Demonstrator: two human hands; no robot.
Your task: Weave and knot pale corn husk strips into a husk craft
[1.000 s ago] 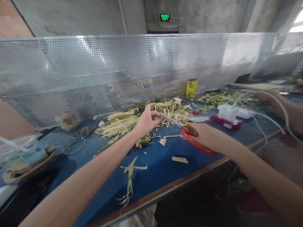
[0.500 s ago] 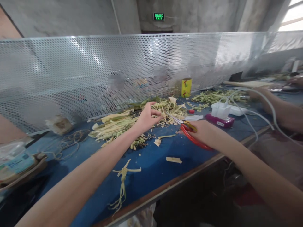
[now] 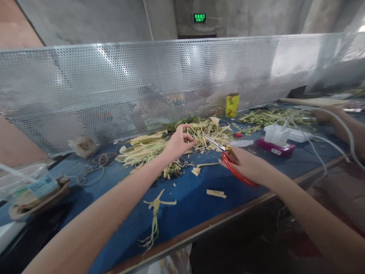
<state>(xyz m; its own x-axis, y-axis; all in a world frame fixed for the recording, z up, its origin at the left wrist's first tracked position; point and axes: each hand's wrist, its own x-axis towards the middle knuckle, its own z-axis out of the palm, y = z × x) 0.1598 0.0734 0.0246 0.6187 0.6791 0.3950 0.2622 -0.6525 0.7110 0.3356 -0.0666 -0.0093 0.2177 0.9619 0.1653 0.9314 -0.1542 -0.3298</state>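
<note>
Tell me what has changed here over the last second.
The metal scissors with red handles have drawn back to the right: their tips were at the left hand, and a gap now shows between them. Whether the left hand let anything go is unclear. The right hand keeps its grip. The knotted pale plant-strip figure and the upright yellow cylinder stayed put.

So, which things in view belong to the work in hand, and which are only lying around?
Apparently in the work: red-handled scissors in the right hand; pale plant strips beside the left hand; knotted strip piece.

Apparently just lying about: yellow container; purple socket block; small red object.
</note>
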